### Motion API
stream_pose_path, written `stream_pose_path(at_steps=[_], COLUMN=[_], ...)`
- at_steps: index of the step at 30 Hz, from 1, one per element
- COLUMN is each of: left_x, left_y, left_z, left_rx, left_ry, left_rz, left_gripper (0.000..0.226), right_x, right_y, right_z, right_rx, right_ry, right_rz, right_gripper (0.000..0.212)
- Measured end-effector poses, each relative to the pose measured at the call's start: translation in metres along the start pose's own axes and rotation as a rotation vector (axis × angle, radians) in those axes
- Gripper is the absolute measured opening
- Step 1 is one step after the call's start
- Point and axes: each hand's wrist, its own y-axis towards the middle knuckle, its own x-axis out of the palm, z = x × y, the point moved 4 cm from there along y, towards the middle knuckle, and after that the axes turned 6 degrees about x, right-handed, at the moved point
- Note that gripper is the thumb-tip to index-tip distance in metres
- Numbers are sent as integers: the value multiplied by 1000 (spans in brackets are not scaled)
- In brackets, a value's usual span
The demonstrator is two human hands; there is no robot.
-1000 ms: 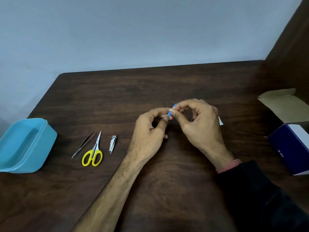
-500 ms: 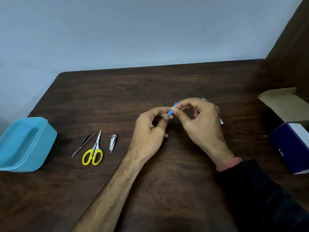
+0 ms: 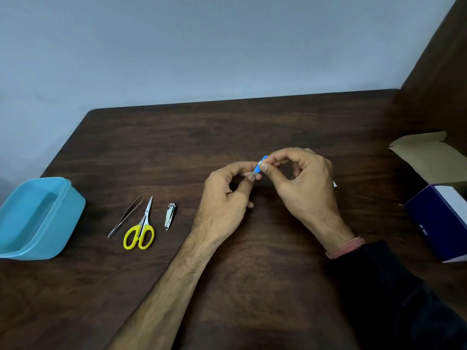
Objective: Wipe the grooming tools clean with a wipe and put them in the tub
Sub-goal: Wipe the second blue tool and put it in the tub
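Both hands meet over the middle of the dark wooden table (image 3: 252, 286). My left hand (image 3: 225, 198) and my right hand (image 3: 303, 183) pinch a small blue-and-white wipe packet (image 3: 260, 165) between thumbs and forefingers. A white corner of it sticks out behind my right hand. To the left lie tweezers (image 3: 125, 216), yellow-handled scissors (image 3: 141, 228) and a metal nail clipper (image 3: 170, 216), side by side, untouched. The light blue tub (image 3: 63, 198) stands open at the table's left edge; nothing shows inside it.
An open dark blue cardboard box (image 3: 439, 221) with its flap up stands at the right edge. A pale wall runs behind the table, and a dark wooden panel rises at the right.
The hands stay together on the packet, with only slight finger shifts. The tools and tub have not moved.
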Motion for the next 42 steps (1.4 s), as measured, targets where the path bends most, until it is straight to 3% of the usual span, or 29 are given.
stream_pose_path(at_steps=[19, 30, 34, 42], left_x=[0, 0, -1, 0], left_y=[0, 0, -1, 0], left_z=[2, 3, 4, 3], left_rx=[7, -1, 3, 1], left_ry=[-6, 16, 8, 16], left_rz=[21, 11, 23, 18], left_gripper=[24, 26, 25, 27], right_x=[4, 0, 3, 2], right_y=[-2, 2, 0, 0], right_z=[-4, 3, -2, 4], right_rx=[-34, 52, 31, 86], right_ry=[-36, 27, 31, 78], right_rz=[-40, 21, -43, -16], right_gripper=[11, 10, 10, 8])
